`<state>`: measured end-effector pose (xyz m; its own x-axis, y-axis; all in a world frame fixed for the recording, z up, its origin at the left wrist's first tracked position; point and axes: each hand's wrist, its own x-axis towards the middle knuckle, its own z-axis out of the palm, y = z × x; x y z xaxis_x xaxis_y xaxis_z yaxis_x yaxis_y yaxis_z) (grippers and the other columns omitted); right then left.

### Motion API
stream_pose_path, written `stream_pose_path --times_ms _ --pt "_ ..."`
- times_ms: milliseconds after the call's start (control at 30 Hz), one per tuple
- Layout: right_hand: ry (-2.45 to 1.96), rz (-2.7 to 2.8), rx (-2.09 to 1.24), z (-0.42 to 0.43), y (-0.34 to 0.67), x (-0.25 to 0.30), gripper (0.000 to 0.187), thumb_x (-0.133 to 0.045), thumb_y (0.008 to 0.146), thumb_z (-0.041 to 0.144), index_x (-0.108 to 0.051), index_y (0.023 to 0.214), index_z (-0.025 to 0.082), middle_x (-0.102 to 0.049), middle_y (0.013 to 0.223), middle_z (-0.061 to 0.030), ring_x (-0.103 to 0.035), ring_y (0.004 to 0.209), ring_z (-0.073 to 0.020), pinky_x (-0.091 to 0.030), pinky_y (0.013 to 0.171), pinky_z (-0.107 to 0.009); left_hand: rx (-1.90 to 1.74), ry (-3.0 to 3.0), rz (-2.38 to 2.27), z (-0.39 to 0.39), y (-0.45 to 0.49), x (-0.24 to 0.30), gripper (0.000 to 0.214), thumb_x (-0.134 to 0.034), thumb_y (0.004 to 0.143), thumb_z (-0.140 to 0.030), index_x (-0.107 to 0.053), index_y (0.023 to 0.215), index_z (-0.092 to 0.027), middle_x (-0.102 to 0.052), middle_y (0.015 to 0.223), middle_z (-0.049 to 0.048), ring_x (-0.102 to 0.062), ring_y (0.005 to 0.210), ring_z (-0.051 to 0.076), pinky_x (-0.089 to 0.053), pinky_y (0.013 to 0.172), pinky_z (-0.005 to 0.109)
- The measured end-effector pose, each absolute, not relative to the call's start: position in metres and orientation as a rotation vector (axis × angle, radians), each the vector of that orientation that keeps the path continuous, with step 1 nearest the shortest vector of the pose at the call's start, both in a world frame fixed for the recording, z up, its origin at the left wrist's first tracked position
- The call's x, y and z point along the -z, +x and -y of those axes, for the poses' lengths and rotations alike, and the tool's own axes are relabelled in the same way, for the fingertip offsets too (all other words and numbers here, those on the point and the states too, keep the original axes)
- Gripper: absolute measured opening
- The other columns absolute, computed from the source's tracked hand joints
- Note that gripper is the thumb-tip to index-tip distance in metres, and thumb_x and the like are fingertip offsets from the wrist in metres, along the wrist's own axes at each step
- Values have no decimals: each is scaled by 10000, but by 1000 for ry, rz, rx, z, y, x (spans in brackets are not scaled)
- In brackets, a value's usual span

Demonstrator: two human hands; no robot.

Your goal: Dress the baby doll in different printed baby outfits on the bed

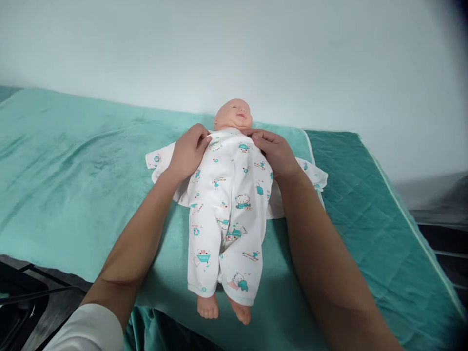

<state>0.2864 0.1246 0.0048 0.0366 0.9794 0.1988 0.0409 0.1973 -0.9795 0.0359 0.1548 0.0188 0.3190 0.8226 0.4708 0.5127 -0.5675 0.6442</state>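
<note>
A baby doll (234,113) lies on its back on a teal blanket (73,175), head toward the wall and bare feet toward me. It wears a white romper (226,214) printed with small teal animals. My left hand (188,151) rests on the doll's right shoulder, fingers curled and pinching the romper's fabric near the collar. My right hand (276,153) lies on the other shoulder, its fingers closed on the collar fabric too. The romper's sleeves spread out flat to both sides under my wrists.
The blanket covers a bed with a darker quilted teal cover (365,204) at the right. A pale wall (256,48) stands right behind the doll's head. Dark objects and floor (22,302) show at the lower left, past the bed's front edge.
</note>
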Motion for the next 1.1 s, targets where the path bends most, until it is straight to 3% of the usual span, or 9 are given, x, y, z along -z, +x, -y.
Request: stream_pose_path --times_ms 133,267,433,600,800,933,1100 --pt "-1073 1465 -1004 -124 292 -7 279 -812 812 478 -685 761 236 -713 1287 -44 -618 1244 -247 -455 1103 -428 -1108 2105 -1290 -163 36 -14 118 -533 1013 -315 -513 920 -246 -589 770 -5 -562 753 180 -407 736 337" --pt "-1095 1545 -1002 -124 293 -9 257 -792 840 457 -664 799 238 -695 1314 -53 -617 1252 -239 -475 1085 -419 -1063 2049 -1325 -178 38 -15 119 -583 976 -259 -521 877 -236 -576 753 -4 -565 763 187 -399 759 345" --pt "-1190 1420 -859 -132 296 2 310 -769 834 488 -556 801 266 -739 1137 -41 -670 1101 -238 -538 986 -432 -1070 1926 -1214 -193 43 -14 168 -589 977 -278 -518 835 -226 -570 738 5 -589 816 202 -405 810 346" --pt "-1246 1354 -618 -140 295 15 371 -789 792 523 -515 773 275 -730 1040 -46 -667 1022 -236 -527 997 -429 -1026 1947 -1172 -183 41 -12 184 -612 958 -299 -533 811 -221 -598 728 -2 -543 756 175 -395 767 321" --pt "-1262 1365 -617 -130 288 17 182 -741 827 396 -647 924 273 -724 1054 -35 -673 1043 -221 -530 1017 -411 -981 1942 -1116 -161 34 -18 114 -586 916 -245 -621 821 -194 -687 861 20 -570 812 153 -429 767 289" --pt "-1237 1417 -554 -117 288 19 201 -664 874 345 -719 1060 293 -722 1157 -31 -656 1134 -220 -512 1068 -426 -1003 1853 -1085 -153 26 -12 125 -597 902 -267 -690 929 -188 -725 942 37 -614 871 156 -464 829 290" --pt "-1300 1525 -373 -96 285 19 235 -579 919 305 -782 1036 305 -737 1169 -46 -643 1176 -249 -465 1110 -467 -1040 1729 -1084 -133 17 6 152 -567 866 -224 -690 943 -178 -730 988 42 -628 926 169 -479 875 302"
